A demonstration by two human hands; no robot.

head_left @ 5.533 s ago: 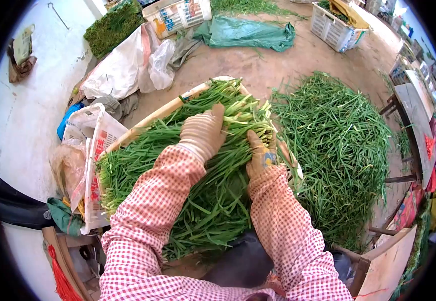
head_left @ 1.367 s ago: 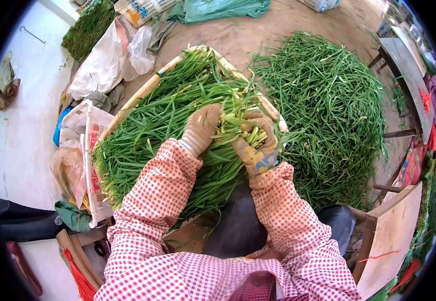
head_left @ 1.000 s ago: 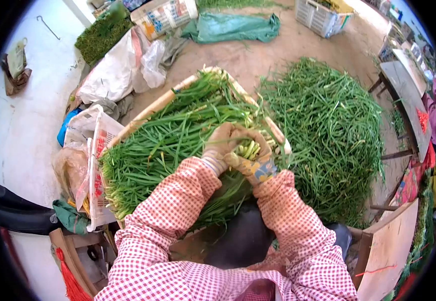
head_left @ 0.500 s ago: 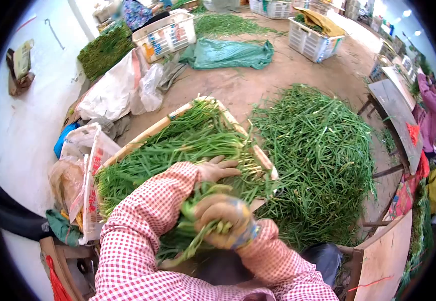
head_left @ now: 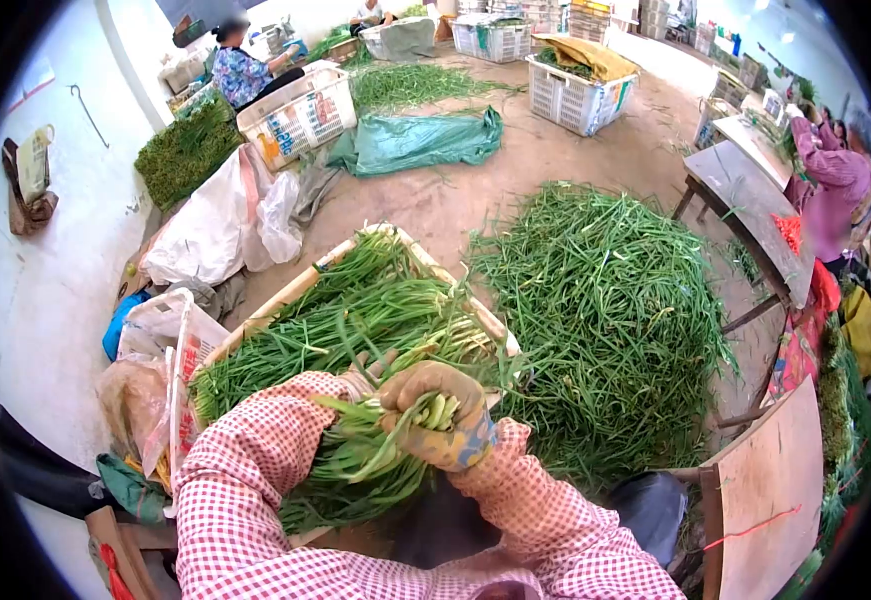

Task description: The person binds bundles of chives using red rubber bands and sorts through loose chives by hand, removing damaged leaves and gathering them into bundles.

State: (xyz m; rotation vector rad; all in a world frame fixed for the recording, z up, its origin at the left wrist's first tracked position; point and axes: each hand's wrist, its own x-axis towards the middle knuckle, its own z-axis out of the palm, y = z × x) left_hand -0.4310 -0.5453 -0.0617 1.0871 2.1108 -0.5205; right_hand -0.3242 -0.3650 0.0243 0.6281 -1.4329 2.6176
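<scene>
My right hand (head_left: 435, 412), in a soiled glove with a blue and yellow cuff, is closed round a bunch of green stalks (head_left: 370, 455); their pale cut ends poke out between thumb and fingers. Just left of it and partly behind it, my left hand (head_left: 367, 372) touches the greens; its fingers are largely hidden, so its grip is unclear. Both hands are over the near side of a crate (head_left: 290, 290) with a pale rim, filled with long green stalks (head_left: 325, 315). A large loose heap of greens (head_left: 610, 320) lies on the floor to the right.
A white crate (head_left: 190, 345) and crumpled sacks (head_left: 200, 220) stand at left. Beyond lie a green sheet (head_left: 420, 140) and crates (head_left: 580, 98). Right are a grey table (head_left: 750, 205) and a wooden board (head_left: 767, 490). One person sits at the back left; another stands at far right.
The view has tilted up, showing more of the room and people. My right hand has come back towards me from the crate's right end with the bunch; my left hand has moved left and nearer.
</scene>
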